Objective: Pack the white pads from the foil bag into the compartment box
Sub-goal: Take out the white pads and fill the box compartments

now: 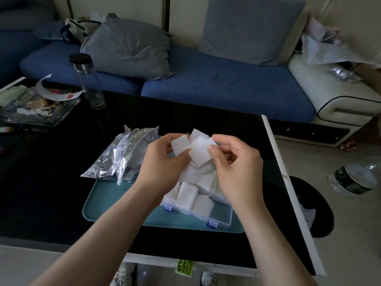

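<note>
Though partly hidden, box (223, 217) of pads (186, 196)

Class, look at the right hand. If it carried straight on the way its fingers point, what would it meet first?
The right hand pinches the white pads, so those come first; pushing on, it would likely meet the left hand next, though depth is unclear.

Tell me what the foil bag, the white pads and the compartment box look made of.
The foil bag: thin metallised plastic film, likely; silvery, shiny, sharply crinkled. The white pads: soft fibrous material, perhaps cotton or non-woven; matte, fuzzy edges, slightly bent. The compartment box: clear rigid plastic, glossy, with blue clip latches.
</note>
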Action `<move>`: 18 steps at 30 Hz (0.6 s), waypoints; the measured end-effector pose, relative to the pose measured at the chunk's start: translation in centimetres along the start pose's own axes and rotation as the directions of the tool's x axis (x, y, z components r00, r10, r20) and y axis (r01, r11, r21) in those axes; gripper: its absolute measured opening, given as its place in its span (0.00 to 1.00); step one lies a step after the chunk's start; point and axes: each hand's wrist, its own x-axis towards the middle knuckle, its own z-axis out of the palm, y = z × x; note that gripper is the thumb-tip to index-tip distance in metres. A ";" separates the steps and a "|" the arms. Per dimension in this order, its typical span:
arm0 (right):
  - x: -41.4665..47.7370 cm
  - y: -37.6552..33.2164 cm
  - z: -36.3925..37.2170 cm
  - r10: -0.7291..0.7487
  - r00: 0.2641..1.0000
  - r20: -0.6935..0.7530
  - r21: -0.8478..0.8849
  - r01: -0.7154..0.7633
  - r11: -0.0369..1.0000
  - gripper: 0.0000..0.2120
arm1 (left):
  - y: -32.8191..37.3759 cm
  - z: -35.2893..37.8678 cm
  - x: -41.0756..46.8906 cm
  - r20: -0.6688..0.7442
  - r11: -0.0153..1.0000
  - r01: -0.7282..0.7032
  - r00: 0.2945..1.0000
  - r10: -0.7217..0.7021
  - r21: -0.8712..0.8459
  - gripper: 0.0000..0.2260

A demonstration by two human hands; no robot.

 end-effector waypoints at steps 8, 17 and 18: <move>-0.3 -0.3 0.4 -0.061 0.998 -0.009 -0.236 0.057 0.970 0.14 | 0.3 0.4 -0.3 0.064 0.998 -0.047 0.997 0.045 0.042 0.11; -0.5 -0.9 0.3 0.029 0.999 0.036 -0.145 -0.023 0.989 0.14 | 0.2 0.1 0.1 0.014 0.999 0.023 1.000 -0.023 -0.024 0.12; -0.6 -0.9 0.3 0.041 0.999 0.033 -0.118 -0.037 0.992 0.14 | 0.3 0.1 0.0 0.013 0.997 0.050 0.999 -0.049 -0.054 0.12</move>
